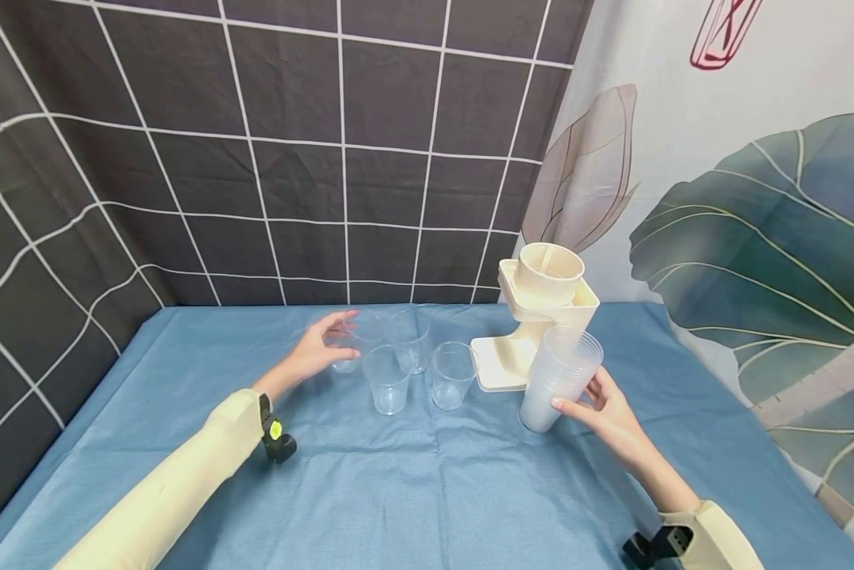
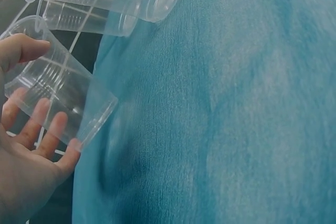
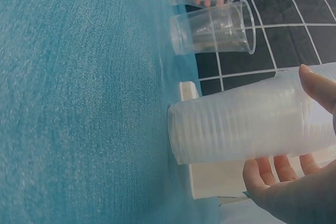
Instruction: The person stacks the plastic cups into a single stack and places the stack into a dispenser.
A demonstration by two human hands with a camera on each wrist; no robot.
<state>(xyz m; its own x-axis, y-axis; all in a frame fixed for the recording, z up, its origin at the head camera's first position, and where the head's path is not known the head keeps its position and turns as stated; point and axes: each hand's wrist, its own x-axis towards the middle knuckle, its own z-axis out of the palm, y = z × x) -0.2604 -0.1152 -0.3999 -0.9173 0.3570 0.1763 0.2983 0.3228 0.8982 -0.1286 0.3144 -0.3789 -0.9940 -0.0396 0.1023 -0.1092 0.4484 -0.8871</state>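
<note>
My left hand [image 1: 316, 348] is at the far left of a group of clear plastic cups. Its thumb and fingers curl round one plastic cup [image 2: 79, 95], and the fingers show through the cup's wall. Beside it stand other clear cups, among them a front one [image 1: 387, 384], a rear one [image 1: 410, 340] and a right one [image 1: 453, 376]. On the right, my right hand [image 1: 612, 416] grips a tall stack of nested plastic cups [image 3: 241, 121], thumb on one side and fingers on the other. In the head view that stack leans to the right.
A cream plastic stand [image 1: 515, 360] with a round upright tube [image 1: 549, 273] is just behind the cup stack. Blue cloth [image 1: 370, 499] covers the table. A dark curtain with white grid lines [image 1: 291, 182] hangs behind, and a leaf-patterned curtain [image 1: 754, 253] hangs at the right.
</note>
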